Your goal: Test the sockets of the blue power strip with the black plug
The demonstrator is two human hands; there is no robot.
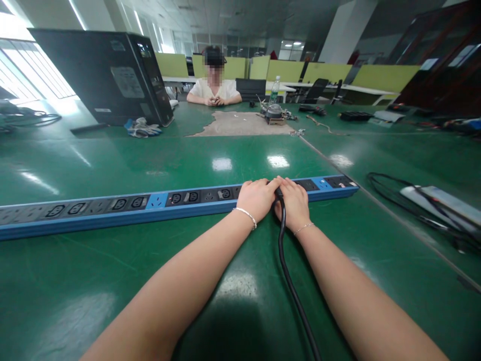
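A long blue power strip (199,207) with black and blue sockets lies across the green table. Over its right part, my left hand (256,197) and my right hand (295,203) meet, thumbs close together, with their fingers curled down and partly hidden. Between them they grip the plug (278,192) at the end of a black power cord (283,260). The cord runs down toward me between my forearms. My hands cover the socket under the plug, so how far in it sits is not visible.
A black computer case (101,75) stands back left beside work gloves (143,128). Across the green table (131,281) sits a person (214,90), hands together. A water bottle (275,89) stands behind a small device (271,111). Black cables (398,193) lie at right.
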